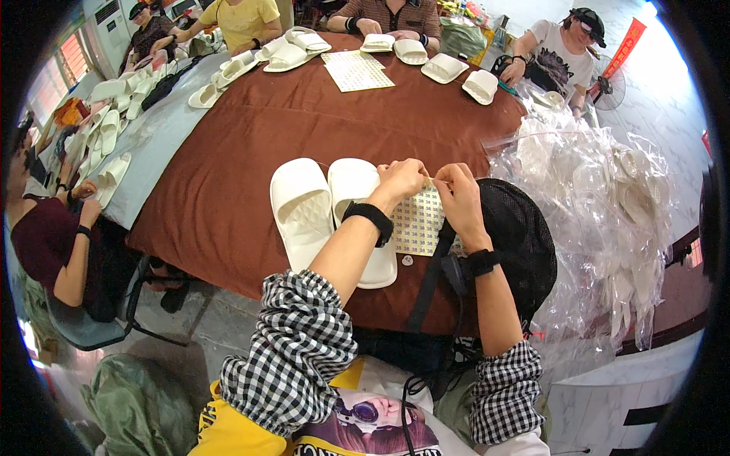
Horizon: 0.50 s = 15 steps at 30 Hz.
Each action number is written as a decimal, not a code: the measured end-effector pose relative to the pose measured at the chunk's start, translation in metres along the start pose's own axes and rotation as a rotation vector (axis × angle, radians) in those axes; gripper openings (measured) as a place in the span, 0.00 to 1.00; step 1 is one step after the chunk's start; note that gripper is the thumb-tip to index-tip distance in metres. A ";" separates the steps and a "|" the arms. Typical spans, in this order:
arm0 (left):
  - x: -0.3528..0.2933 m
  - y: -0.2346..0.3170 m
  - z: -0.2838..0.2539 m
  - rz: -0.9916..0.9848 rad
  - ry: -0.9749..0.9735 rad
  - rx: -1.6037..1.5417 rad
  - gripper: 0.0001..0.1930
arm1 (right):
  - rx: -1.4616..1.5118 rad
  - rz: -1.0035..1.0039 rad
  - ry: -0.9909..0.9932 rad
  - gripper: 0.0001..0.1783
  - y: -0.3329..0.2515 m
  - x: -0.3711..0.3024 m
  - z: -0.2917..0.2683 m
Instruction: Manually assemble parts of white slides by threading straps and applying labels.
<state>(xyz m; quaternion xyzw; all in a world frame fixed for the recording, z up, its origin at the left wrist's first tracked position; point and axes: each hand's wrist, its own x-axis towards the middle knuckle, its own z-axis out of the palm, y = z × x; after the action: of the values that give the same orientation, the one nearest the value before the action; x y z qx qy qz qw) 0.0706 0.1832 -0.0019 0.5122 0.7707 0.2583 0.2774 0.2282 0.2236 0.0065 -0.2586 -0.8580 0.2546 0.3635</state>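
Observation:
Close together over the brown-covered table, my left hand (pixel 403 181) and my right hand (pixel 458 199) pinch at the upper edge of a pale sticker sheet (pixel 418 226). Rows of small printed marks cover the sheet. Anything finer between the fingertips is too small to make out. A white slipper (pixel 295 205) lies left of my hands, its toe end pointing away. Its mate, a second white slipper (pixel 378 267), rests beside it, partly covered by my left forearm and wrist. One small round sticker (pixel 407 261) sits just below the sheet.
A black mesh item (pixel 517 243) with a strap lies beside my right wrist. Clear plastic bags (pixel 593 220) pile up at the right edge. White slippers (pixel 443 68) and another sticker sheet (pixel 357 71) line the far side, where several people work. A grey-covered table (pixel 171 129) adjoins on the left.

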 end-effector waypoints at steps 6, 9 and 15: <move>-0.014 -0.010 -0.018 0.406 0.475 -0.352 0.15 | 0.234 0.120 -0.065 0.05 0.005 -0.004 -0.004; -0.042 -0.014 -0.046 0.472 0.396 -0.466 0.14 | 0.451 0.199 -0.116 0.06 -0.011 -0.008 -0.009; -0.118 -0.054 -0.090 0.530 0.492 -0.310 0.14 | 0.327 0.059 -0.551 0.07 -0.083 -0.011 -0.016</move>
<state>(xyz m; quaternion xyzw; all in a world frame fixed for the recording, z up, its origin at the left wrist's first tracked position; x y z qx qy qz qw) 0.0113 0.0442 0.0450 0.5683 0.6070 0.5494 0.0820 0.2260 0.1596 0.0623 -0.1428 -0.8639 0.4601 0.1469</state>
